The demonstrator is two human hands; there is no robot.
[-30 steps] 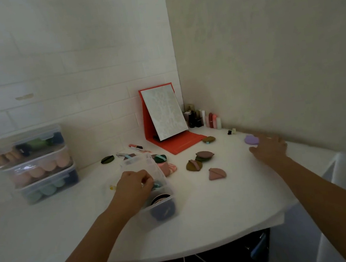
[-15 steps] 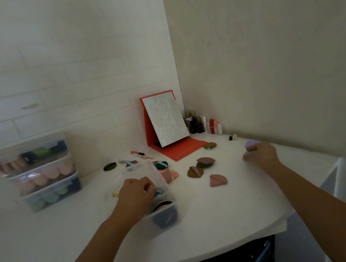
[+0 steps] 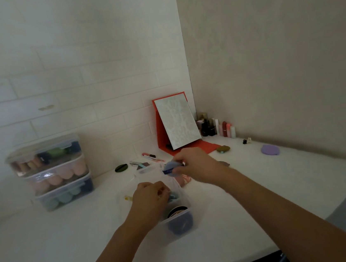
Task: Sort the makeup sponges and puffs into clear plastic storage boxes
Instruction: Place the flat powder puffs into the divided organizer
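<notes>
An open clear plastic box (image 3: 179, 220) stands on the white table (image 3: 261, 196) with dark and teal puffs inside. My left hand (image 3: 150, 199) grips its left rim, fingers curled over the edge. Just above the box's far end, my right hand (image 3: 195, 165) pinches a pale blue puff with a dark blue ribbon (image 3: 170, 167). A lilac puff (image 3: 269, 149) lies far right by the wall. An olive puff (image 3: 223, 149) lies near the mirror, a dark green one (image 3: 121, 168) by the tiled wall. A pink puff (image 3: 184, 180) peeks out under my right wrist.
Three closed clear boxes (image 3: 51, 172) full of sponges are stacked at the left against the tiles. A red folding mirror (image 3: 176, 124) and a row of small bottles (image 3: 217, 128) fill the corner. Pens (image 3: 151, 157) lie behind the open box. The table edge runs close below.
My right hand left the far right of the table and came back to the open box with a blue puff in its fingers. The left hand stayed on the box.
</notes>
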